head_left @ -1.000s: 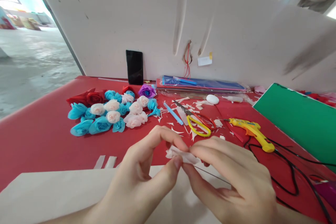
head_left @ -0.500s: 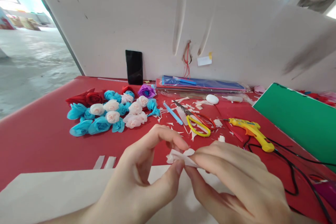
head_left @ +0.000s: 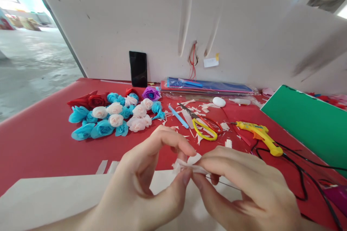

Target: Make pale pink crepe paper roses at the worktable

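Note:
Pinched between both hands is a small pale pink paper flower (head_left: 181, 166), its petals gathered at the left end. My left hand (head_left: 151, 173) grips it with thumb and fingertips from the left. On the right, my right hand (head_left: 244, 184) pinches the flower's narrow base. A thin wire stem (head_left: 226, 184) shows beneath the right fingers. Under the hands lies a white sheet (head_left: 54, 198) on the red table (head_left: 40, 144). Two pale paper strips (head_left: 102, 167) rest at the sheet's far edge, the second partly behind my left hand.
Finished blue, white and red paper flowers (head_left: 116, 120) cluster at left. Scissors with yellow and red handles (head_left: 205, 130) lie among paper scraps. A yellow glue gun (head_left: 258, 135) with black cable sits right, beside a green board (head_left: 309, 126). A phone (head_left: 138, 69) leans on the back panel.
The right hand has turned slightly and lowered, so the wire stem now shows below its fingers. The flower has rotated a little between the fingertips.

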The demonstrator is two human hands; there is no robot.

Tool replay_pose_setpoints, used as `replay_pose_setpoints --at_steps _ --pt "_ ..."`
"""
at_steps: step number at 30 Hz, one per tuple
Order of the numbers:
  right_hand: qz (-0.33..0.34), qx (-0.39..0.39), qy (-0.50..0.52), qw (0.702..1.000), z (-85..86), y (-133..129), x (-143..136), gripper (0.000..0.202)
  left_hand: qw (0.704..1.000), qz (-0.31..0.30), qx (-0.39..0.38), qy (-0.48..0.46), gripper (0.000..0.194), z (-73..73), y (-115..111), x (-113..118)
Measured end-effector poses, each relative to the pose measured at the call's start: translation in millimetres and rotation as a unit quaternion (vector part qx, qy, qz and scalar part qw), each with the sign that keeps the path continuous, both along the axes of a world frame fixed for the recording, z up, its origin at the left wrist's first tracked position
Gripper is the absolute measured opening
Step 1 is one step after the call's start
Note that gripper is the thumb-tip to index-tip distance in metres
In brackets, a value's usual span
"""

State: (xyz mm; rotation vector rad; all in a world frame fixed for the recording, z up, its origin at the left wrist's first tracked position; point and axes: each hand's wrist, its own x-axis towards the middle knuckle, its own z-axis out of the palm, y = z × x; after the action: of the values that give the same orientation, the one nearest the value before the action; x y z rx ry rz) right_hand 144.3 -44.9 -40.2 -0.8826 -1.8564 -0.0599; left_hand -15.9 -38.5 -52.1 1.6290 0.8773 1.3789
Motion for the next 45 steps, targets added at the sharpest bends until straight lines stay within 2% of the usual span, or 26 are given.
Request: replay_pose_setpoints --at_steps 3,8,11,17,20,23,25,30,34,40,45 --pt "0.015 -0.018 0.007 1.000 -0.3 2 -1 0.014 1.000 -0.015 -0.006 0.010 0.022 1.9 0 -1" --pt "0.030 -0.024 0.030 0.999 0.6 4 -2 0.015 0.996 -0.073 -0.052 0.011 0.020 4.8 0 -2" --pt "0.036 -0.034 0.027 0.998 4.2 3 0 0.014 0.995 -0.079 -0.058 0.012 0.024 6.4 0 -2" --pt "0.058 -0.105 0.005 0.993 10.2 -2 7 0.014 0.998 -0.038 -0.012 0.041 0.030 5.2 2 0" --pt "0.052 -0.134 0.012 0.990 9.4 -3 8 0.015 0.997 -0.025 0.036 0.064 0.030 6.2 3 -2" --pt "0.044 -0.142 0.030 0.988 9.2 -2 6 0.017 0.992 -0.037 0.087 0.084 0.035 9.9 1 -5" --pt "0.052 -0.152 0.042 0.986 10.3 -1 6 0.018 0.991 -0.041 0.094 0.086 0.039 12.0 -2 -5" --pt "0.117 -0.276 0.033 0.954 10.7 0 11 0.018 0.996 -0.018 0.075 0.046 0.038 10.7 -6 -3" --pt "0.125 -0.342 0.065 0.929 7.2 1 13 0.014 0.997 -0.029 0.068 0.039 0.039 7.9 -3 -1" --pt "0.130 -0.324 0.022 0.937 13.2 2 12 0.016 0.999 -0.022 0.034 0.035 0.027 7.3 0 -3" --pt "0.081 -0.159 0.012 0.984 3.7 -2 11 0.010 0.997 -0.027 -0.004 0.072 0.035 6.1 1 -9"
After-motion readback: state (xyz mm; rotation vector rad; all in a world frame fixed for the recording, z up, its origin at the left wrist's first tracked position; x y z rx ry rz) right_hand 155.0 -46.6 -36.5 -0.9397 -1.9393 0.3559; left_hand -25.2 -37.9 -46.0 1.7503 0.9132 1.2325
